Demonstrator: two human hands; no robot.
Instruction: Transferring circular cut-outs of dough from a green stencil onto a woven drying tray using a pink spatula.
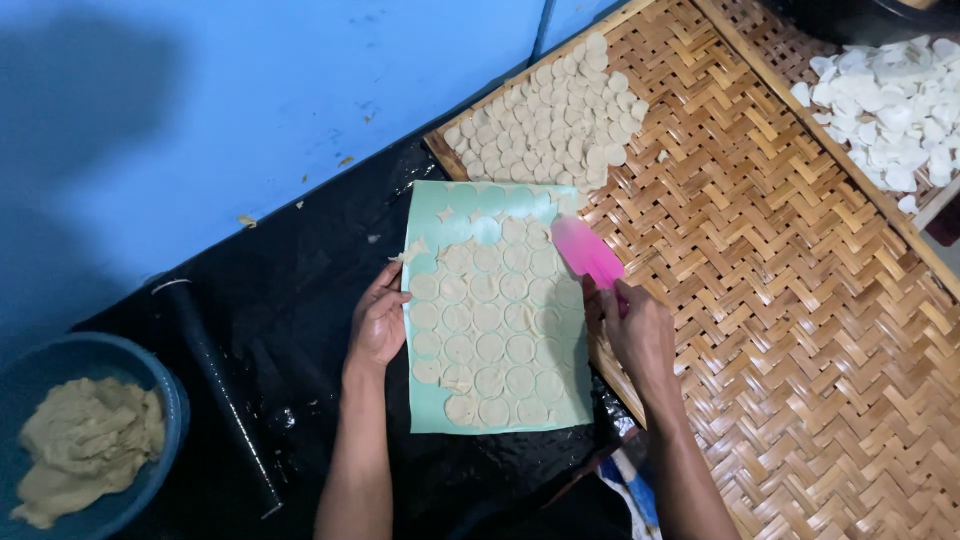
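A pale green sheet lies on black plastic and is covered with several thin round dough discs. My left hand rests on the sheet's left edge, fingers curled over it. A pink spatula is held in my right hand, its flat blade lying at the sheet's upper right edge next to the discs. Just beyond the sheet, more dough discs lie overlapping in rows on a woven bamboo tray.
A blue bowl with a lump of beige dough stands at the lower left. A black rolling pin lies beside it. A second woven tray at the upper right holds white chips. A blue surface fills the upper left.
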